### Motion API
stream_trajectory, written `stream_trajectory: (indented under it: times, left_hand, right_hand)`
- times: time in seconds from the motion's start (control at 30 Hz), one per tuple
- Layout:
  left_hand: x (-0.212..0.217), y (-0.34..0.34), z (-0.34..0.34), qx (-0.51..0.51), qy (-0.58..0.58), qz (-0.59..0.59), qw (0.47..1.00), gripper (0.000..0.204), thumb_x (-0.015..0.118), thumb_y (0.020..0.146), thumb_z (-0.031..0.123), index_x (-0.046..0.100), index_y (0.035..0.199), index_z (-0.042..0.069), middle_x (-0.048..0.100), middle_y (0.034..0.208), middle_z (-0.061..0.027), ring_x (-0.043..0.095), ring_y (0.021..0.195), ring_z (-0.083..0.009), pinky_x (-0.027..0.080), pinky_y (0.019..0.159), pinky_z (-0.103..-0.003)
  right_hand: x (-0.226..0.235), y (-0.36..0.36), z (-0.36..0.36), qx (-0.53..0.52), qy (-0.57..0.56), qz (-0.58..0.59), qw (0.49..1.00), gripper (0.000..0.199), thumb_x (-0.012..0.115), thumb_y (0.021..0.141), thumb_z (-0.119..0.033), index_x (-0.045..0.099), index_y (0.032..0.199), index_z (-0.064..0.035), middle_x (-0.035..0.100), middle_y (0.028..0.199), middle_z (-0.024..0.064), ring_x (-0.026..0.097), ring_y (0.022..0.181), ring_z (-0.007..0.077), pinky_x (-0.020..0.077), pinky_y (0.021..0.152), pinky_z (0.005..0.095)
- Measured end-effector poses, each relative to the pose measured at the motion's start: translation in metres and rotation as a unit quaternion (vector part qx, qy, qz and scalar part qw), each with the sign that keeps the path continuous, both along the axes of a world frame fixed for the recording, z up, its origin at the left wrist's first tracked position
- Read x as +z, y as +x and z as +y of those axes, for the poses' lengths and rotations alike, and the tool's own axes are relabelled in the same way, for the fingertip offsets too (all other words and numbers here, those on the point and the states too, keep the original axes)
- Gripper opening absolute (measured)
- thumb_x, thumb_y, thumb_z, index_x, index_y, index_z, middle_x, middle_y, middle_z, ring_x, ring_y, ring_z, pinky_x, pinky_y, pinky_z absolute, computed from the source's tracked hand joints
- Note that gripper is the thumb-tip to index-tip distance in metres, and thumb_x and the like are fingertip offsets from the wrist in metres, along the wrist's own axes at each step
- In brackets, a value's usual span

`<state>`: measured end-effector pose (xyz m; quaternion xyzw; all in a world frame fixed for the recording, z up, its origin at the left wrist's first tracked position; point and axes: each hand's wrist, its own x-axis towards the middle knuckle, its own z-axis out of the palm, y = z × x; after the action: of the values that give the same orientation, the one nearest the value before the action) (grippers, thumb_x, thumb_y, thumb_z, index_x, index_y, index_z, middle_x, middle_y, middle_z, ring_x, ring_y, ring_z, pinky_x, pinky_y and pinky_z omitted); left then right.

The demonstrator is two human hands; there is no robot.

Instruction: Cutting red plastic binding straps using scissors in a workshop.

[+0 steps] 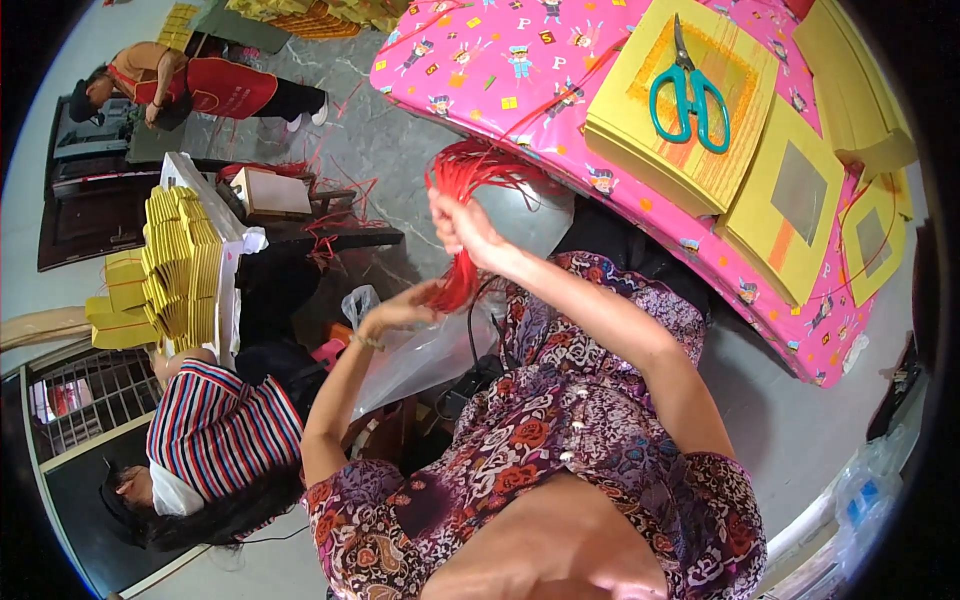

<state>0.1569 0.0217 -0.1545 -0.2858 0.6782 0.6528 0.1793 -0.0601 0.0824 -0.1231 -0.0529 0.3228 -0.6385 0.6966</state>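
A thick bundle of red cords [456, 285] is in my right hand [466, 228], whose fingers are wrapped round its middle. The upper part of the bundle fans out and droops to the right, next to the table's edge. At its lower end is my left hand [402, 308], its fingers closed against the cords and partly hidden by them. Both hands are in front of my body, left of the table. On the table, teal-handled scissors [690, 105], partly spread, lie on a stack of yellow cardboard pieces [640, 150].
A pink patterned cloth covers the table [480, 75]. More yellow pieces with window cut-outs [785, 200] lie there. At left, a person in a striped top [235, 420] sits by stacked yellow pieces [185, 265]. Farther off stands a person in a red apron [225, 88]. Clear plastic [425, 360] hangs below my hands.
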Motion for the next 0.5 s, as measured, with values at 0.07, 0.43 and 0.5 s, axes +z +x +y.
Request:
stream_trajectory:
  times: [0.07,0.43,0.5]
  left_hand:
    - [0.009,-0.034,-0.017,0.07,0.152,0.126,0.978,0.075,0.064,0.078,0.047,0.04,0.132,0.001,0.048,0.128,-0.0063,0.034,0.128,-0.0211,0.02,0.109,-0.039]
    - [0.124,-0.148,-0.038,0.133,0.105,0.151,0.974,0.045,0.074,0.075,0.017,0.056,0.114,0.003,0.054,0.078,0.0014,0.052,0.065,-0.0092,0.049,0.06,-0.027]
    - [0.136,-0.153,-0.032,0.178,-0.083,0.115,0.974,0.031,0.071,0.077,0.015,0.055,0.101,0.004,0.053,0.069,0.0022,0.052,0.059,-0.0082,0.047,0.059,-0.027]
  right_hand:
    - [0.002,0.017,0.007,0.02,-0.013,0.054,0.998,0.034,0.052,0.09,-0.041,0.046,0.069,-0.0152,0.033,0.052,-0.009,0.027,0.042,0.0034,0.0189,0.038,0.0216]
    - [-0.022,0.034,0.033,0.059,-0.117,0.467,0.874,0.034,0.049,0.091,-0.031,0.056,0.082,0.0008,0.056,0.062,0.0146,0.057,0.061,0.0273,0.0425,0.06,0.0399]
    - [-0.02,0.026,0.034,0.077,-0.105,0.526,0.84,0.032,0.049,0.091,-0.031,0.056,0.089,0.0001,0.056,0.065,0.0202,0.057,0.065,0.0371,0.0426,0.062,0.044]
